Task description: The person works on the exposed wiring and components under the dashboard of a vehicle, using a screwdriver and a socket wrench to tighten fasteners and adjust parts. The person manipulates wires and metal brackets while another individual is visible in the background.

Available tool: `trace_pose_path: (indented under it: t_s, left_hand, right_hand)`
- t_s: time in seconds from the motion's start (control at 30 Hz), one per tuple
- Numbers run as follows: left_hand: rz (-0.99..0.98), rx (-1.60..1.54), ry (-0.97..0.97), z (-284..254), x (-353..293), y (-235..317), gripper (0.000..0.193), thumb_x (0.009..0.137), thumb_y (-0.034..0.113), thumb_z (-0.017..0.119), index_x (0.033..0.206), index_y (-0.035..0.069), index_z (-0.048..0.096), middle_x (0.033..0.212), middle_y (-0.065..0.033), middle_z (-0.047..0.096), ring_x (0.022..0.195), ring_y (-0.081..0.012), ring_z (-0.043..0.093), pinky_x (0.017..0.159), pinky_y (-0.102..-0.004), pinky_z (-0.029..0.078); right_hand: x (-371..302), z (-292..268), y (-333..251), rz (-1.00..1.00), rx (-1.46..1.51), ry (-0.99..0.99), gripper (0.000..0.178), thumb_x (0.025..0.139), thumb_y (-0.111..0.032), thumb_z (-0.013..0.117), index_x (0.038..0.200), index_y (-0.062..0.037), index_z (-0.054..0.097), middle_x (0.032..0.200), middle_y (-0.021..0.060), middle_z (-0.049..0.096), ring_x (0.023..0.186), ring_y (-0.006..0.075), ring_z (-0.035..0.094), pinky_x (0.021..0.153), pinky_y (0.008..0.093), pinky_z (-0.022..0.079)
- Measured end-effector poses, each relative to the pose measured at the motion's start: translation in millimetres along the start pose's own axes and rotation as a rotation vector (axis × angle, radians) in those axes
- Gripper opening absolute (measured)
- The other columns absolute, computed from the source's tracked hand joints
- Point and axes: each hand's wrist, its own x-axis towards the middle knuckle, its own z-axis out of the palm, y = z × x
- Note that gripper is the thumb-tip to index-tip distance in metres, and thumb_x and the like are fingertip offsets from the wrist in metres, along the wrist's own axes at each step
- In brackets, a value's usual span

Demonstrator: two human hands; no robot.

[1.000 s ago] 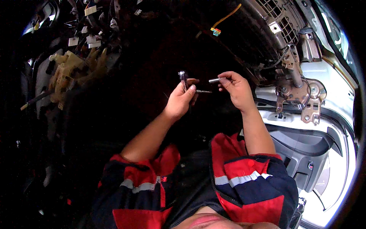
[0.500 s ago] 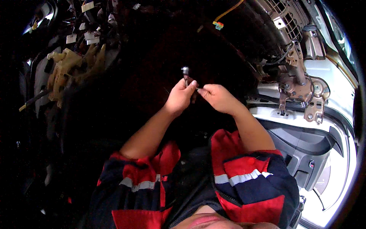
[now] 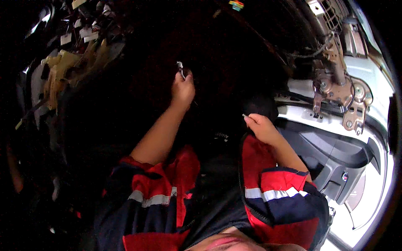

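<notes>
Watching from afar, I saw my left hand (image 3: pixel 183 91) clamped on a slim metal tool (image 3: pixel 180 66), its shiny end pointing out beyond the thumb, probably so that this end was free. My right hand (image 3: pixel 260 127), well apart and nearer to the jacket (image 3: pixel 276 184), was pinching a small bright piece (image 3: pixel 244 116), too little to identify; a fingertip hold seemed suitable. Leftward was a yellowish plastic bracket (image 3: pixel 60 69); rightward, a brown metal bracket (image 3: pixel 335 90) and grey door panel (image 3: pixel 335 152) seemed to limit the elbow room, while darkness hid much
</notes>
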Motion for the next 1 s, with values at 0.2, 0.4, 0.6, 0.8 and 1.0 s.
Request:
trace_pose_path:
  t_s: [0.2,0.4,0.6,0.8,1.0]
  left_hand:
    - [0.268,0.016,-0.127,8,-2,-3,0.023,0.092,0.019,0.054,0.106,0.001,0.055,0.078,-0.0064,0.058,0.071,-0.0207,0.056,0.066,-0.0333,0.045]
    - [0.612,0.341,-0.491,26,-52,-2,0.023,0.089,0.023,0.060,0.100,0.003,0.056,0.082,-0.0166,0.060,0.072,-0.0313,0.057,0.067,-0.0383,0.046]
    - [0.713,0.426,-0.778,26,-54,-14,0.029,0.090,0.026,0.059,0.105,0.002,0.055,0.080,-0.0152,0.060,0.071,-0.0305,0.057,0.066,-0.0388,0.046]
    - [0.604,0.276,-0.949,21,-60,-7,0.033,0.090,0.033,0.059,0.099,0.002,0.057,0.073,-0.0070,0.057,0.066,-0.0195,0.053,0.063,-0.0339,0.045]
    - [0.560,0.188,-1.258,17,-51,-20,0.037,0.091,0.039,0.057,0.088,0.003,0.058,0.067,0.0019,0.050,0.064,-0.0098,0.045,0.059,-0.0278,0.041]
  right_hand:
    - [4,-2,-17,-0.088,-0.029,0.008,0.027,0.092,-0.023,0.052,0.081,0.0013,0.051,0.073,0.0183,0.052,0.066,0.0291,0.051,0.063,0.0375,0.041]
    - [4,-20,-20,-0.316,-0.086,0.160,0.023,0.090,-0.021,0.057,0.095,0.0011,0.060,0.086,0.0162,0.061,0.082,0.0294,0.059,0.073,0.0355,0.046]
    - [6,-30,-29,-0.364,-0.075,0.152,0.023,0.088,-0.022,0.057,0.098,-0.0019,0.062,0.093,0.0154,0.063,0.091,0.0313,0.060,0.079,0.0371,0.046]
    - [10,-30,-26,-0.448,-0.043,0.094,0.022,0.091,-0.023,0.054,0.102,-0.0047,0.062,0.096,0.0154,0.063,0.093,0.0334,0.058,0.081,0.0399,0.046]
    - [12,-27,-35,-0.546,-0.034,-0.072,0.019,0.090,-0.017,0.054,0.103,-0.0062,0.062,0.094,0.0152,0.063,0.091,0.0334,0.059,0.080,0.0398,0.046]
